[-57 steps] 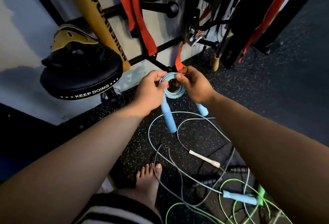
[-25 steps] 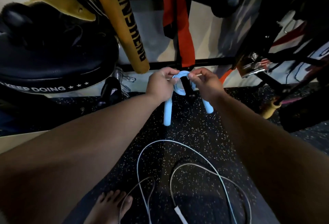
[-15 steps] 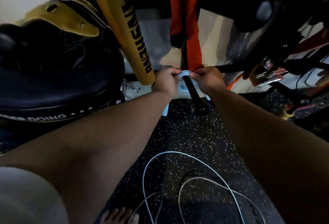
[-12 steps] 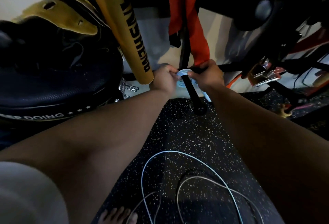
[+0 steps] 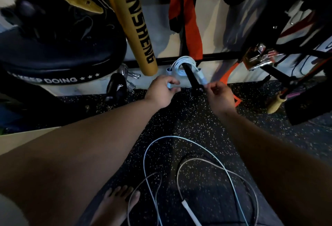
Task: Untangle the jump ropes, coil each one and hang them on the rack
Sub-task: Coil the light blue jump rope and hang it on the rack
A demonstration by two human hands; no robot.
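Note:
The coiled light-blue jump rope (image 5: 183,63) hangs on a black peg (image 5: 193,79) of the wall rack (image 5: 222,56). Its two handles dangle on either side of the peg. My left hand (image 5: 160,90) pinches the lower end of the left handle between thumb and fingers. My right hand (image 5: 218,93) has its fingertips pinched at the tip of the right handle, just beside the peg's end. On the floor below lie loose loops of another pale blue rope (image 5: 179,137) and a white rope (image 5: 197,159) with a white handle (image 5: 188,209).
A yellow padded bat (image 5: 136,24) and a black strike pad (image 5: 53,60) hang left of the peg. Orange straps (image 5: 192,28) hang just behind it. Dark gear and metal clips (image 5: 260,58) crowd the right. My bare foot (image 5: 116,204) stands on the speckled floor.
Both hands carried the coil up to the rack and slid it over the black peg. They have since dropped from the coil to the handle ends.

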